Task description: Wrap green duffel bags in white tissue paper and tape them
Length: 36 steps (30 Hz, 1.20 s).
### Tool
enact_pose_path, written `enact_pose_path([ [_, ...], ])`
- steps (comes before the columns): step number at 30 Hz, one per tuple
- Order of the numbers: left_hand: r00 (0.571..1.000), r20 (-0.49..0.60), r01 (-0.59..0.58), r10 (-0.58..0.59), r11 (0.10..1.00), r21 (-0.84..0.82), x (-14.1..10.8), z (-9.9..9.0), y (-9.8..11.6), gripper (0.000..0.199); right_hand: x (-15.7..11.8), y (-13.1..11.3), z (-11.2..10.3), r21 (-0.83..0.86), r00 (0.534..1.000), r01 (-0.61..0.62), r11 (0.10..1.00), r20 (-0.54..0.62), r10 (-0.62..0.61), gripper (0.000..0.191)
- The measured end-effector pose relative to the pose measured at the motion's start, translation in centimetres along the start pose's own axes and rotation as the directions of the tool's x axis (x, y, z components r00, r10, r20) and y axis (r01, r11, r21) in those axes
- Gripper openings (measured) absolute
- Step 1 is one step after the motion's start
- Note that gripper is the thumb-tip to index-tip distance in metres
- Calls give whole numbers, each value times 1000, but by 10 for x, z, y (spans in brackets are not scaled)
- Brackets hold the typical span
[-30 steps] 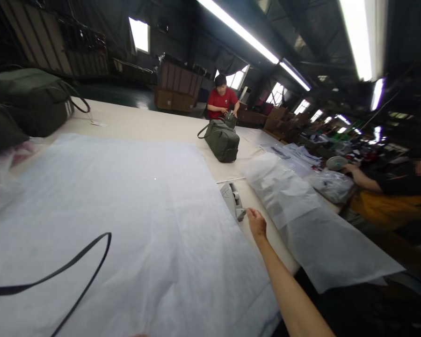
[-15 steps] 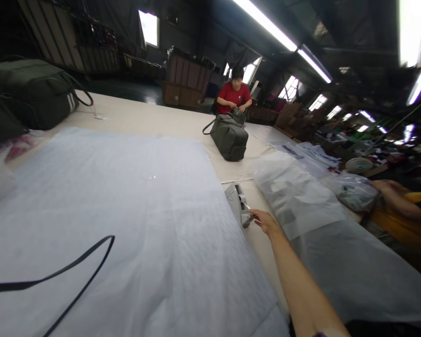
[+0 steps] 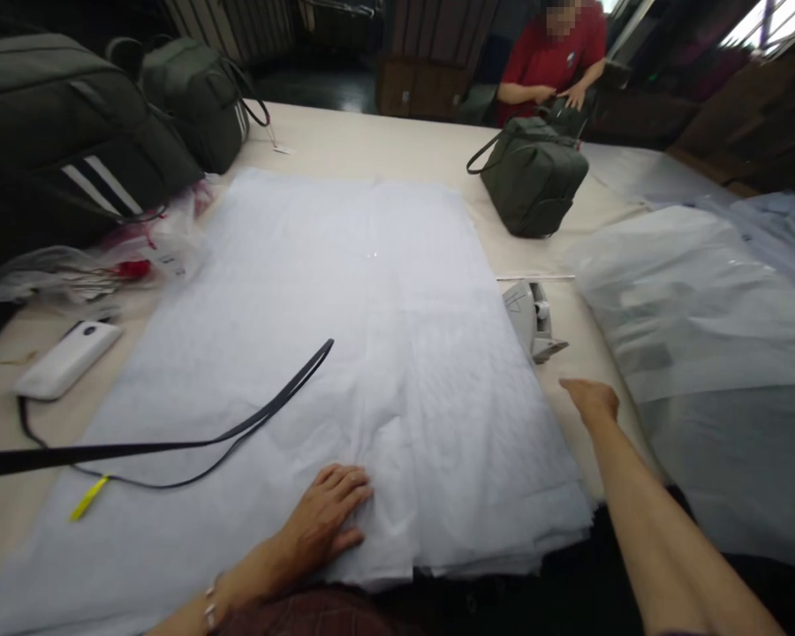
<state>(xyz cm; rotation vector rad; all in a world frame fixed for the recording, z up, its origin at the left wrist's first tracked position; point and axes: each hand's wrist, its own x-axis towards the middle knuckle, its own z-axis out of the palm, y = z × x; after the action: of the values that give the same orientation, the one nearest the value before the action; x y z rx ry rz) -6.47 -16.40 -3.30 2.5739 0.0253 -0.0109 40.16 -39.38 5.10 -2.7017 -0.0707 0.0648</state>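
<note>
- At the lower centre of the frame, our left hand (image 3: 328, 521) lies open on the white sheets (image 3: 305, 265), which fill the middle; light, flat pressure seems best for avoiding creases.
- Right of centre, our right hand (image 3: 596, 402) is near a grey device (image 3: 520, 311), apart from it; we cannot tell whether its fingers pinch anything.
- Lower left, a black strap (image 3: 172, 449) crosses the sheets; we judge slack safest against dragging them.

a narrow, silvery bracelet (image 3: 210, 602) (rather shiny) circles the left wrist (image 3: 223, 590), toward seven o'clock; dark maroon clothing (image 3: 305, 614), faintly checked, shows at six o'clock; the right forearm (image 3: 655, 539) is bare, toward four o'clock
</note>
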Motion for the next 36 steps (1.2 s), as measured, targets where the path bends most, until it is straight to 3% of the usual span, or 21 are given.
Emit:
enact_pose_path([
  [2, 1000, -8, -23, 23, 1000, 12, -2, 3, 1, 45, -35, -11, -7, 67, 994, 43, 997, 101, -49, 23],
  [4, 997, -32, -75, 76, 996, 41, -4, 8, 0, 39, -88, -32, -6, 200, 949, 114, 973, 267, -166, 32],
  [7, 986, -95, -123, 135, 985, 119, -8, 14, 1, 35, -177, -71, 15, 426, 729, 114, 897, 578, -367, 34],
  [10, 977, -152, -112, 148, 968, 223, -12, 17, 6, 29, -244, -101, 48, 501, 512, 86, 861, 719, -469, 22],
  [13, 979, -125, -117, 159, 951, 286, -17, 19, 13, 17, -273, -115, 75, 513, 397, 79, 855, 771, -499, 19],
  [16, 976, -113, -140, 185, 935, 327, -22, 25, 15, 28, -281, -120, 89, 446, 327, 159, 881, 818, -473, 34],
  [20, 973, -151, -113, 177, 927, 357, -27, 42, 10, 39, -287, -126, 100, 318, 322, 283, 905, 857, -402, 26],
  [26, 972, -188, -77, 139, 950, 303, -28, 60, 3, 42, -295, -136, 118, 110, 408, 498, 860, 846, -344, 16],
  [32, 983, -114, -116, 147, 962, 247, -26, 56, -1, 45, -284, -144, 123, -82, 531, 620, 780, 776, -341, 32],
  [36, 988, -30, -142, 150, 974, 176, -20, 40, 1, 40, -272, -131, 120, -39, 546, 582, 812, 759, -355, 38],
])
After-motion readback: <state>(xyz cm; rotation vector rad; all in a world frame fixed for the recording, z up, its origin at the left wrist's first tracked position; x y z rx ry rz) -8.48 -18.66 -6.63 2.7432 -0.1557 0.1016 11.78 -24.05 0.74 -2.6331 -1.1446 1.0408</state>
